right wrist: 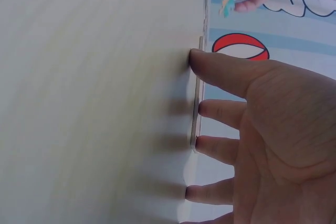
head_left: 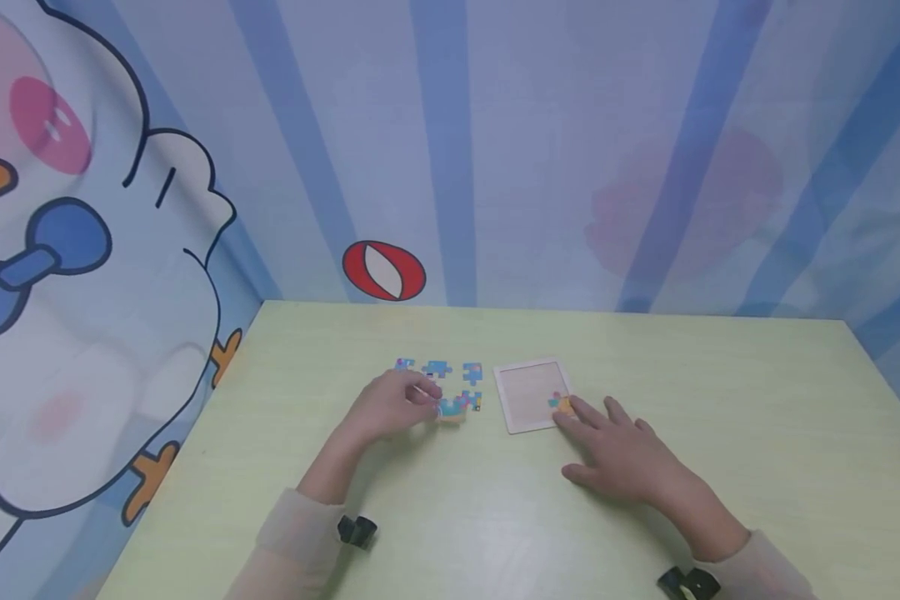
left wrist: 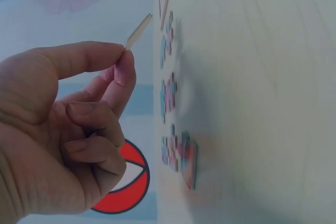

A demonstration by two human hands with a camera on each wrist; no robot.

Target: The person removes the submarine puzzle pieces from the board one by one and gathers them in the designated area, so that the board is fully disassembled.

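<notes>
My left hand (head_left: 392,407) is raised just over the table and pinches a puzzle piece (head_left: 451,409) between thumb and forefinger. That piece shows teal and orange in the right wrist view and stands tilted, edge-on, in the left wrist view. Fingers spread, my right hand (head_left: 628,450) rests at the lower right corner of a square puzzle tray (head_left: 523,396). Its fingertips touch the tray's edge and the table. In that corner lies an orange and teal puzzle piece (head_left: 563,404), partly hidden by the fingers.
Loose blue puzzle pieces (head_left: 437,368) lie beyond and beside my left hand, some partly covered by it. Another piece (head_left: 472,372) lies left of the tray. The pale table (head_left: 450,517) ends at a printed cloth backdrop (head_left: 540,167).
</notes>
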